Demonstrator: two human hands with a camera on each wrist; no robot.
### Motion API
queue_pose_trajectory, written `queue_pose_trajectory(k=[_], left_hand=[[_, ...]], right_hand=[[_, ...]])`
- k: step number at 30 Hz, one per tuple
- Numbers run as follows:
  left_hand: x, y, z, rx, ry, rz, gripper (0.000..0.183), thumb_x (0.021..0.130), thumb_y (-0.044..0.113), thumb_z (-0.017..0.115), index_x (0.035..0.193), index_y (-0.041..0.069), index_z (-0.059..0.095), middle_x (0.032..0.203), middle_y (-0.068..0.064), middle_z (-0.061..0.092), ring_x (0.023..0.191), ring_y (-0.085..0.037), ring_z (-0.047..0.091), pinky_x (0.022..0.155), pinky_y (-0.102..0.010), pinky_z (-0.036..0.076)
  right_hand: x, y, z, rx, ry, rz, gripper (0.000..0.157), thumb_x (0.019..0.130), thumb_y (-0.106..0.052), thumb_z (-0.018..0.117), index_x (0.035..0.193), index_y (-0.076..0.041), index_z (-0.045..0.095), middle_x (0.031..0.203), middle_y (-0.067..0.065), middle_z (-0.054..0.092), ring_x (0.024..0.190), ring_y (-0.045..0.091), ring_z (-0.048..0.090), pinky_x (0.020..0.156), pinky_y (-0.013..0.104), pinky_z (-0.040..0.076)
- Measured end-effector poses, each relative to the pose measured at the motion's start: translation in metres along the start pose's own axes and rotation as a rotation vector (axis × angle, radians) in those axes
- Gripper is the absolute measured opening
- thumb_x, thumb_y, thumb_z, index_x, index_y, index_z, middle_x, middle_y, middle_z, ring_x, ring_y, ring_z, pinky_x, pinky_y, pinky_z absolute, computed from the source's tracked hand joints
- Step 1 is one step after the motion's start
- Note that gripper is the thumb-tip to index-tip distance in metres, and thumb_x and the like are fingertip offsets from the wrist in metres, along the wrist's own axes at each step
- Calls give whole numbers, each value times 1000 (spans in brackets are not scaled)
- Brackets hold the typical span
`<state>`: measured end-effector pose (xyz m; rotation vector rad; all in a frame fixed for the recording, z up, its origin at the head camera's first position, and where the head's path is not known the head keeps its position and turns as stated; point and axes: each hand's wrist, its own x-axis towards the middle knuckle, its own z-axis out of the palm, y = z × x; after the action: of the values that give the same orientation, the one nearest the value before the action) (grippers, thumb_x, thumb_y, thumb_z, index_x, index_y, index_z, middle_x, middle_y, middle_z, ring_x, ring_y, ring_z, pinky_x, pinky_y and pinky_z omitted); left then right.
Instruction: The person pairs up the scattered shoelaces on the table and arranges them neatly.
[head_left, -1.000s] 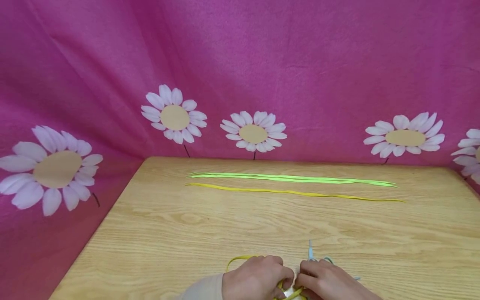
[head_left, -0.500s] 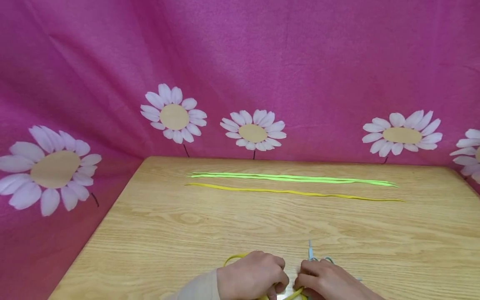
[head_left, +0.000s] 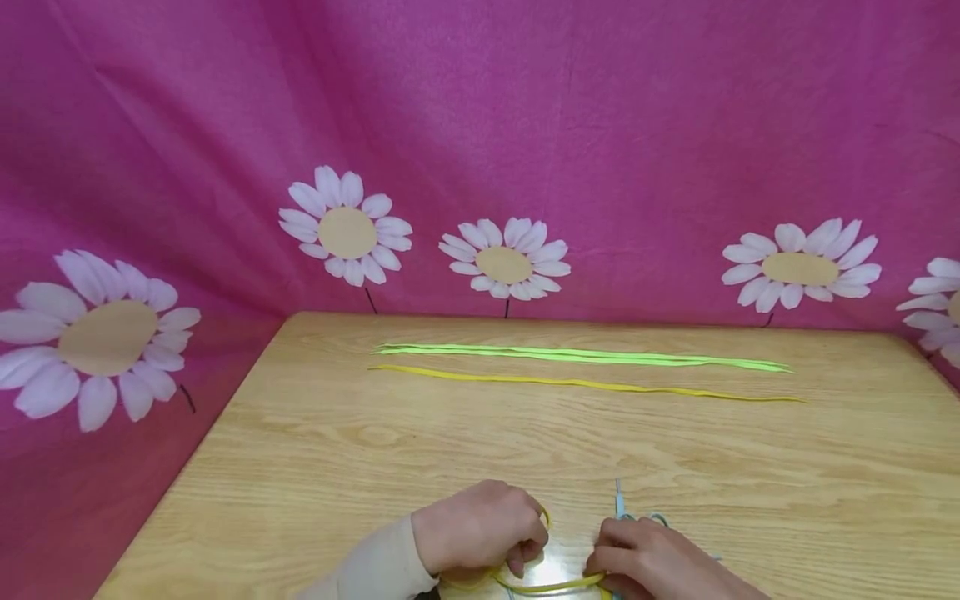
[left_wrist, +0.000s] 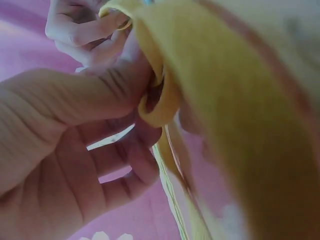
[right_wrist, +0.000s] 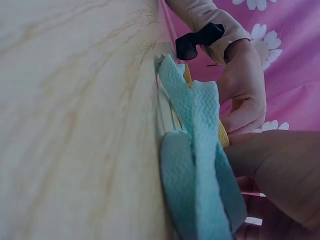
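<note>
A flat yellow shoelace (head_left: pixel 558 587) runs low between the two hands. My left hand (head_left: pixel 480 527) pinches it; in the left wrist view the thumb and fingers hold a small folded loop of yellow lace (left_wrist: pixel 165 107). My right hand (head_left: pixel 652 560) stays low at the front, its fingertips pinching the yellow lace. Partly under that hand lies a light blue shoelace (head_left: pixel 619 502), its narrow tip pointing away. Close up in the right wrist view, the light blue lace (right_wrist: pixel 205 150) stands in folds beside the right hand (right_wrist: pixel 285 170). The lace crossing under my fingers is hidden.
Farther back on the wooden table (head_left: pixel 337 467), bright green laces (head_left: pixel 585 357) lie straight, side by side. A single yellow lace (head_left: pixel 585 384) stretches in front of them. Behind the table hangs a pink cloth (head_left: pixel 600 125) with white daisies.
My left hand has moved left and slightly up, away from the right hand, drawing out the yellow lace between them. The right hand has barely moved.
</note>
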<state>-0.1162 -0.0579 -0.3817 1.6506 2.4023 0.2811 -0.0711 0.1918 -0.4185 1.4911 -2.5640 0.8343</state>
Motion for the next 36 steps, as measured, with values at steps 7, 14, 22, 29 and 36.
queue_pose_trajectory(k=[7,14,22,29,36], left_hand=[[-3,-9,-9,-94,-1,-22,17,86,5,71,78,20,65,72,17,54,63,7,41,61,-6,35],[-18,-27,-32,-364,103,-95,12,94,1,59,91,9,68,83,5,68,66,5,54,63,-9,44],[-33,-38,-48,-473,156,-129,12,97,0,52,102,3,63,84,2,68,66,-3,62,61,-14,47],[-32,-39,-47,-441,228,-82,8,95,6,57,88,9,56,78,0,67,61,0,52,54,-12,38],[-30,-37,-44,-447,113,-146,16,91,6,65,78,14,61,74,12,64,65,4,52,58,-11,40]], right_hand=[[2,2,-5,7,5,-19,24,85,-9,73,98,-27,67,91,-19,54,79,-7,47,63,14,39],[2,3,-24,-38,44,-14,21,85,-12,74,98,-26,66,96,-18,53,81,-4,50,70,11,42],[-3,8,-36,-19,145,-56,24,81,-6,76,99,-20,67,93,-15,51,77,-4,48,66,6,38],[-3,10,-33,5,135,-52,22,81,-9,76,96,-22,66,93,-14,52,78,-3,49,67,8,38],[-4,9,-29,48,90,-41,17,84,-12,74,93,-24,64,90,-15,50,77,-4,47,66,7,38]])
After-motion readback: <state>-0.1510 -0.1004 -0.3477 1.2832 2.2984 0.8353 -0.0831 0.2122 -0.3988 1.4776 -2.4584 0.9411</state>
